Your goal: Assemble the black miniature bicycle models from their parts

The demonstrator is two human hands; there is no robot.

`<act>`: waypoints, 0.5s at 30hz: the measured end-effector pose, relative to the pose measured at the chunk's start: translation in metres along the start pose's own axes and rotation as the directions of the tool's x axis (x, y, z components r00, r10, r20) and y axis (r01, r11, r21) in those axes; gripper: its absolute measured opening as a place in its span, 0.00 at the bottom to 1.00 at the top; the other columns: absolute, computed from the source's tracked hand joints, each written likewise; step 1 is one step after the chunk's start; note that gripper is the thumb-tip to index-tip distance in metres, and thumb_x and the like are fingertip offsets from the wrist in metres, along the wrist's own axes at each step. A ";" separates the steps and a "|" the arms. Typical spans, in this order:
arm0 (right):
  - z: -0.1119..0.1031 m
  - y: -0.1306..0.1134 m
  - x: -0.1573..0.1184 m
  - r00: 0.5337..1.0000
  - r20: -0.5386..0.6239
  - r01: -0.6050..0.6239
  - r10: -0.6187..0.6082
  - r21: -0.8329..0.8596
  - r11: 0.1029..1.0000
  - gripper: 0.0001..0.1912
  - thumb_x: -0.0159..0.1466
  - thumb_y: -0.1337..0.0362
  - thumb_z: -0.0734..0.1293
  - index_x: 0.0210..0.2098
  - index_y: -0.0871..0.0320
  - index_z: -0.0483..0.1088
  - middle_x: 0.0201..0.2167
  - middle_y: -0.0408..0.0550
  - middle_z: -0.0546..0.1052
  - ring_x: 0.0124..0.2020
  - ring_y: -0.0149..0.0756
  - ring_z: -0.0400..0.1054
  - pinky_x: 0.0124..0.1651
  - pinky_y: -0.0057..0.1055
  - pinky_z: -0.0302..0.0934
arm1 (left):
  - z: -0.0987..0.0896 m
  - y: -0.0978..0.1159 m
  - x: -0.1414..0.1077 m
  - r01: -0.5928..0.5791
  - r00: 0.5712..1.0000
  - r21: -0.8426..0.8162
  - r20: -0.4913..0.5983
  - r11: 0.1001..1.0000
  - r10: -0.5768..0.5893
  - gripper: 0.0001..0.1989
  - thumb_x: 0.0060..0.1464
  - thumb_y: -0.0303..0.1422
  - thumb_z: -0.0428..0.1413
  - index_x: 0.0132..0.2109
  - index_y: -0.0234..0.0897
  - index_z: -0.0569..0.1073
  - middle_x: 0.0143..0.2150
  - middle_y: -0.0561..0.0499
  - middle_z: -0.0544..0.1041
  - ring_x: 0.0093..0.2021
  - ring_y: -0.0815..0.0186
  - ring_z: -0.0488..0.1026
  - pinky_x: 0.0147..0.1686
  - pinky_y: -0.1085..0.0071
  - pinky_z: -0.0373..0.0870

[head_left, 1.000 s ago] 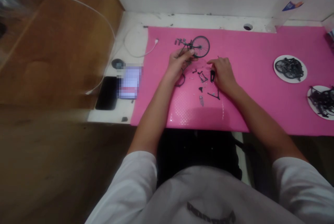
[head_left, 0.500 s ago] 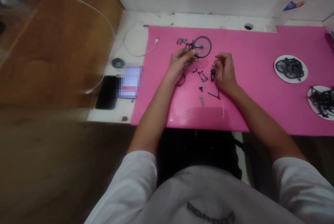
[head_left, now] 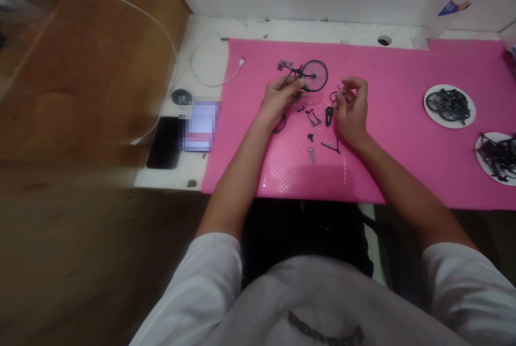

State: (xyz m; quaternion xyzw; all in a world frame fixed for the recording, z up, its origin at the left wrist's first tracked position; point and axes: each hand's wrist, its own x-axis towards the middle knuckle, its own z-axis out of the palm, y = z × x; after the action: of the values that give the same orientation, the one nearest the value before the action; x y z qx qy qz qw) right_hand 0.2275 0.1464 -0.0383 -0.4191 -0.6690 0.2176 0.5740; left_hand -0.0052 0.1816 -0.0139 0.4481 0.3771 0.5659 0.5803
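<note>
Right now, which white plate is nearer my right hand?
The left plate, wholly in view; the other plate sits further right, cut off by the picture's edge.

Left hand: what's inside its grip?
A miniature bicycle is in the left hand. One spoked wheel shows beyond the fingers; whatever part they close around is covered and can't be seen.

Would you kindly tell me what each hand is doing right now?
Left hand: closed on the small model bicycle.
Right hand: closed, apparently on a thin dark part too small to identify.
</note>
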 end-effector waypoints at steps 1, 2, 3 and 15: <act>0.000 -0.003 0.000 1.000 0.015 -0.004 0.004 -0.023 1.000 0.29 0.82 0.36 0.62 0.73 0.43 0.62 0.61 0.55 0.74 0.57 0.49 0.80 0.54 0.54 0.84 | 0.001 0.001 -0.001 0.007 1.000 0.002 -0.005 1.000 -0.006 0.24 0.57 0.52 0.79 0.40 0.40 0.80 0.35 0.53 0.84 0.40 0.63 0.88 0.40 0.72 0.80; 0.000 -0.006 0.000 1.000 0.026 -0.012 0.013 -0.044 0.999 0.29 0.82 0.38 0.62 0.74 0.44 0.61 0.61 0.56 0.74 0.58 0.51 0.79 0.54 0.56 0.83 | 0.002 0.002 -0.001 0.016 1.000 0.006 -0.011 1.000 -0.016 0.23 0.57 0.52 0.79 0.40 0.40 0.80 0.34 0.53 0.84 0.40 0.63 0.88 0.40 0.72 0.80; 0.001 -0.009 0.001 0.999 0.035 -0.022 0.024 -0.062 0.998 0.29 0.82 0.39 0.61 0.75 0.44 0.61 0.60 0.56 0.74 0.58 0.52 0.79 0.54 0.57 0.83 | 0.003 0.004 -0.002 0.026 1.000 0.010 -0.018 1.000 -0.026 0.23 0.57 0.51 0.79 0.40 0.40 0.80 0.34 0.53 0.84 0.40 0.63 0.88 0.39 0.72 0.79; 0.000 -0.024 0.000 0.988 0.157 0.015 0.008 -0.145 0.989 0.39 0.80 0.31 0.57 0.81 0.41 0.53 0.63 0.59 0.74 0.56 0.52 0.80 0.55 0.57 0.81 | 0.011 0.010 -0.008 0.042 0.999 0.021 -0.023 0.999 -0.041 0.23 0.56 0.50 0.80 0.38 0.41 0.80 0.33 0.51 0.84 0.39 0.61 0.87 0.35 0.72 0.78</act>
State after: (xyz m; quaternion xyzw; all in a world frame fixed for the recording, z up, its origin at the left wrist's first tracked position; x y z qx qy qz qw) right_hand 0.2202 0.1337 -0.0199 -0.4404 -0.7269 0.1992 0.4878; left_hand 0.0015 0.1724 -0.0011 0.4399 0.3989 0.5546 0.5829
